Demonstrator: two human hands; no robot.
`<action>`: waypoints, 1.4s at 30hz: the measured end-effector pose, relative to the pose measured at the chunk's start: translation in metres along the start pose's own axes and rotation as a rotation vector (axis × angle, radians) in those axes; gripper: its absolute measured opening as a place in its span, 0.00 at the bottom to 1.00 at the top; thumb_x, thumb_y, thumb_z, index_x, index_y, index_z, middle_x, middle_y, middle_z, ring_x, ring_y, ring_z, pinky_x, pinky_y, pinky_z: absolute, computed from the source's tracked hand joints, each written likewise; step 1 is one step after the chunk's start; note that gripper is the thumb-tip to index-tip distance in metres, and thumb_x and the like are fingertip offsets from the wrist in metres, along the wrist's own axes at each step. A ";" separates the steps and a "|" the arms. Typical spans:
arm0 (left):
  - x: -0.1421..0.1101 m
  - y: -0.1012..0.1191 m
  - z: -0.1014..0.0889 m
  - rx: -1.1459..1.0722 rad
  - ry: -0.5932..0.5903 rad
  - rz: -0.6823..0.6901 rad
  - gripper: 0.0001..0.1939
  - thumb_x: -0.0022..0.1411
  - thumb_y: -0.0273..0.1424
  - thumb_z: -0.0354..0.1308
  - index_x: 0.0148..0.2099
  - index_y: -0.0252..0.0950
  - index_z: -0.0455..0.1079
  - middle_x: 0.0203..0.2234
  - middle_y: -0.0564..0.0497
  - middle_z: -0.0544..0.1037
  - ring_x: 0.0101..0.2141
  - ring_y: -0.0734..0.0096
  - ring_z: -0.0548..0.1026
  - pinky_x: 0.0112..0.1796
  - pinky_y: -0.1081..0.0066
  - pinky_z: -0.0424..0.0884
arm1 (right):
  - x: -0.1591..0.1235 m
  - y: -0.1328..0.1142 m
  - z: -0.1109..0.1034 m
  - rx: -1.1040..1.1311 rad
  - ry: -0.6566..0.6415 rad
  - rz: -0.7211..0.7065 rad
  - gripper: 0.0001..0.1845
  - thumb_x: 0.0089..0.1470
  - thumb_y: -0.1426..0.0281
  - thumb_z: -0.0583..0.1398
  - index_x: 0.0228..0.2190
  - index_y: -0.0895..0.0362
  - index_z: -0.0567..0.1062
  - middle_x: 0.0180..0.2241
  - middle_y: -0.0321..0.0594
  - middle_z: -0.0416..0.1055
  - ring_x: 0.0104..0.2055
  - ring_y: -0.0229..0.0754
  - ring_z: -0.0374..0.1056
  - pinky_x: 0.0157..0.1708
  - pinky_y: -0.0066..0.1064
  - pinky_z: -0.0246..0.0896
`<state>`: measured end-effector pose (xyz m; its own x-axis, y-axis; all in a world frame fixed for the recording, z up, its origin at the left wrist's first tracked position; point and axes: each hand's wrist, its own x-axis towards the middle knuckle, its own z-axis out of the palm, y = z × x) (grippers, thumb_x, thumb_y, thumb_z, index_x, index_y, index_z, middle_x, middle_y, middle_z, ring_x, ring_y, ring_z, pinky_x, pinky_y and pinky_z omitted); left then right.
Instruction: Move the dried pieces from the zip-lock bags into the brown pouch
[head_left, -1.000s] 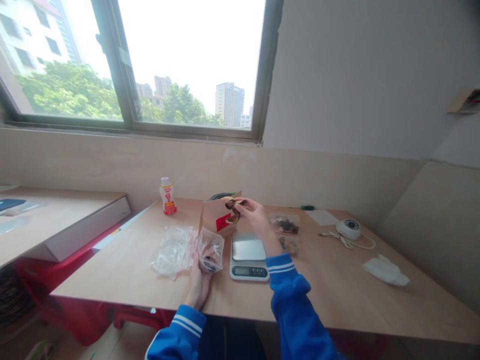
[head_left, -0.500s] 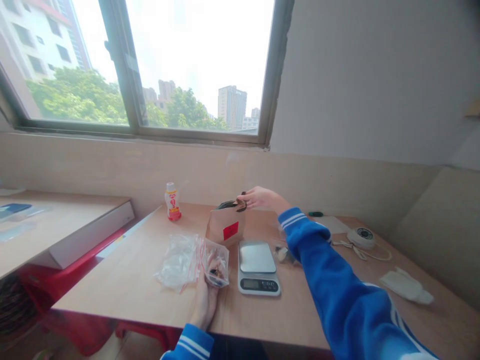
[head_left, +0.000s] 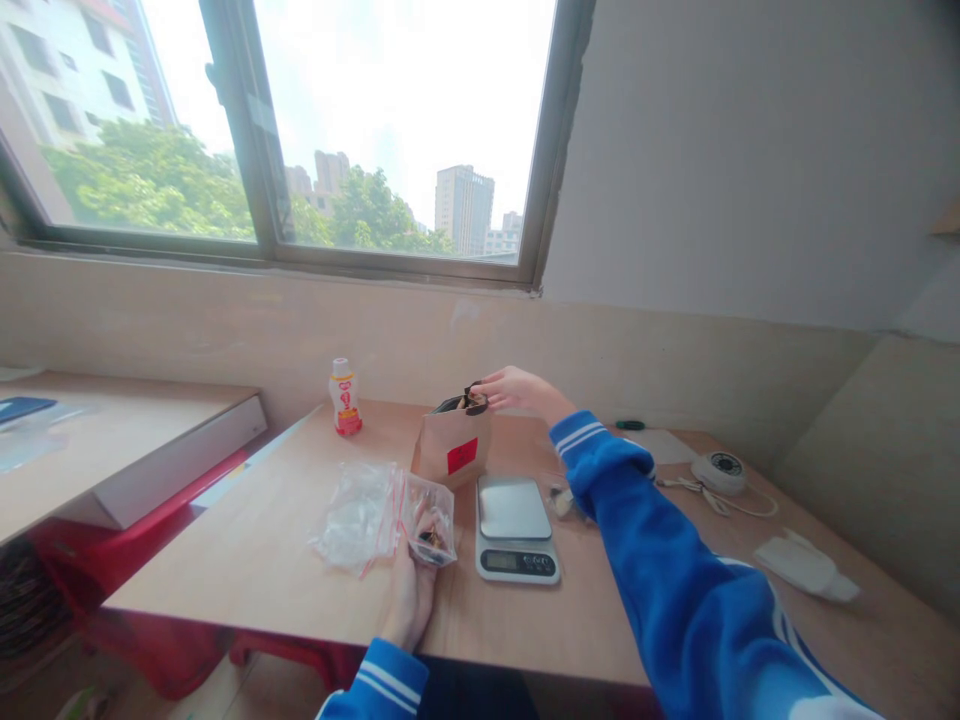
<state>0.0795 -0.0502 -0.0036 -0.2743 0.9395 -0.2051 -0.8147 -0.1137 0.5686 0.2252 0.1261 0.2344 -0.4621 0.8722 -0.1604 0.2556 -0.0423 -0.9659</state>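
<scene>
Over the table [head_left: 285,560], the right hand [head_left: 519,388] pinches brown material [head_left: 474,400], left hand [head_left: 411,598] seemingly cupping a clear container [head_left: 429,520].

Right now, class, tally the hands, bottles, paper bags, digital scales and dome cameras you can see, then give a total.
Hands, left hand and right hand: 2
Bottle: 1
Paper bag: 1
Digital scale: 1
Dome camera: 1
Total: 6

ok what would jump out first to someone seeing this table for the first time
Probably the bright red label on the paper bag in the middle, with the right hand holding dark, curled dried pieces at its open top. Next, the silver-topped scale just in front, and the red-and-white bottle standing at the back left.
</scene>
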 end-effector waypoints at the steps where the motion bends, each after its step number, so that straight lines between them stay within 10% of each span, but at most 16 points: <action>1: 0.000 0.000 0.000 -0.004 -0.001 0.002 0.14 0.62 0.33 0.55 0.50 0.38 0.72 0.38 0.48 0.79 0.33 0.74 0.76 0.32 0.76 0.75 | -0.001 0.000 0.000 -0.013 0.004 0.002 0.06 0.45 0.76 0.69 0.28 0.66 0.78 0.28 0.47 0.78 0.27 0.39 0.75 0.28 0.24 0.72; 9: -0.001 0.000 0.001 -0.007 0.000 -0.003 0.17 0.64 0.32 0.53 0.55 0.40 0.68 0.37 0.49 0.79 0.34 0.74 0.77 0.35 0.76 0.75 | -0.010 0.007 -0.001 -0.054 -0.012 -0.087 0.09 0.43 0.74 0.69 0.30 0.64 0.80 0.25 0.43 0.78 0.25 0.38 0.73 0.26 0.24 0.70; 16: -0.004 0.002 0.007 -0.021 0.028 0.002 0.17 0.64 0.31 0.52 0.54 0.39 0.68 0.37 0.49 0.78 0.34 0.74 0.77 0.34 0.76 0.75 | 0.002 -0.002 0.016 0.026 0.315 -0.451 0.07 0.52 0.75 0.61 0.36 0.61 0.78 0.31 0.41 0.78 0.29 0.35 0.73 0.31 0.25 0.71; 25: -0.006 0.003 0.008 0.022 0.007 0.041 0.16 0.64 0.32 0.52 0.53 0.38 0.70 0.37 0.48 0.78 0.33 0.74 0.76 0.33 0.76 0.74 | 0.005 0.025 0.036 -0.528 0.165 -0.735 0.10 0.54 0.77 0.59 0.33 0.56 0.80 0.38 0.41 0.78 0.42 0.40 0.72 0.47 0.34 0.65; 31: -0.007 0.002 0.008 0.037 -0.052 0.034 0.18 0.63 0.35 0.54 0.55 0.39 0.68 0.39 0.49 0.79 0.35 0.74 0.76 0.36 0.76 0.73 | -0.040 0.043 0.049 -0.575 0.342 -0.817 0.15 0.56 0.77 0.54 0.42 0.57 0.77 0.44 0.44 0.74 0.50 0.42 0.66 0.53 0.37 0.58; 36: -0.008 0.004 0.011 0.049 -0.100 0.025 0.21 0.62 0.40 0.54 0.55 0.37 0.68 0.43 0.45 0.78 0.38 0.68 0.76 0.38 0.69 0.73 | -0.072 0.078 0.082 -0.542 -0.136 -0.513 0.17 0.53 0.79 0.52 0.36 0.56 0.79 0.34 0.38 0.77 0.35 0.38 0.72 0.35 0.26 0.64; 42: -0.011 0.005 0.010 0.035 -0.103 0.030 0.23 0.52 0.23 0.55 0.52 0.37 0.70 0.38 0.49 0.80 0.37 0.66 0.77 0.38 0.72 0.73 | -0.071 0.127 0.104 -0.736 -0.388 -0.478 0.10 0.50 0.79 0.57 0.31 0.58 0.78 0.32 0.39 0.77 0.32 0.40 0.69 0.32 0.26 0.61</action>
<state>0.0834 -0.0576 0.0098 -0.2428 0.9643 -0.1053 -0.7879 -0.1328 0.6013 0.2018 0.0078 0.1024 -0.8710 0.4902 0.0332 0.3756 0.7079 -0.5982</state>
